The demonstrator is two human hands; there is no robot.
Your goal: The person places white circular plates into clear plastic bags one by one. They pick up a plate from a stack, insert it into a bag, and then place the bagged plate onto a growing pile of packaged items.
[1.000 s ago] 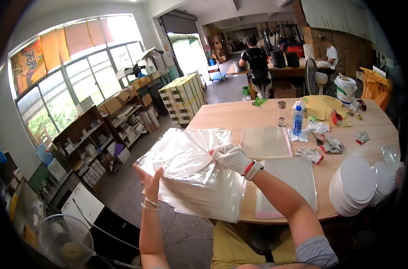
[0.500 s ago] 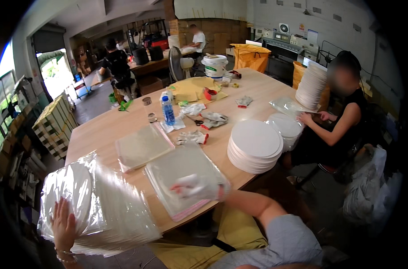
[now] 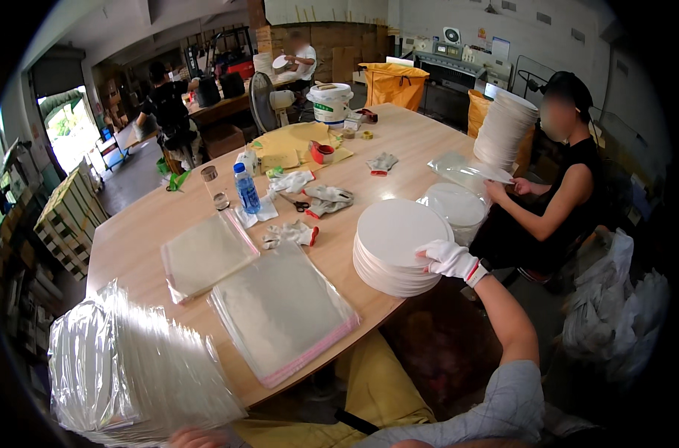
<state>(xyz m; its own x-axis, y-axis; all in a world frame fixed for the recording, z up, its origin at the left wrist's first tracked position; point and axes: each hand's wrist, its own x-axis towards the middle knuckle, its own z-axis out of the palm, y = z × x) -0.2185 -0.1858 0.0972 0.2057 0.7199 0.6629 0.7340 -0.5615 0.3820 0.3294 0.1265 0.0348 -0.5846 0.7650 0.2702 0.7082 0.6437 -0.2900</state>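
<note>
My right hand (image 3: 453, 258), in a white knit glove with a red-edged cuff, is at the near right rim of a stack of white round boards (image 3: 401, 230). Its fingers are closed on the edge of the top board. My bare left hand (image 3: 198, 437) shows only in part at the lower edge, beside a fanned pile of clear-wrapped boards (image 3: 93, 366); its fingers are mostly hidden. Between the two piles lies a stack of clear plastic bags (image 3: 283, 310) with a pink strip along the near edge. A second bag stack (image 3: 209, 254) lies just behind it.
Loose work gloves (image 3: 291, 234), scissors (image 3: 300, 204), a blue-capped bottle (image 3: 246, 190), tape rolls (image 3: 322, 154) and yellow paper (image 3: 291, 142) lie farther back. At the right, a seated co-worker (image 3: 556, 179) holds a disc by a tall disc stack (image 3: 505, 131). A white bucket (image 3: 330, 103) stands at the far edge.
My right hand has moved from above the near bag stack rightward to the round boards. My left hand has left the wrapped pile and dropped to the lower edge. The view has shifted slightly.
</note>
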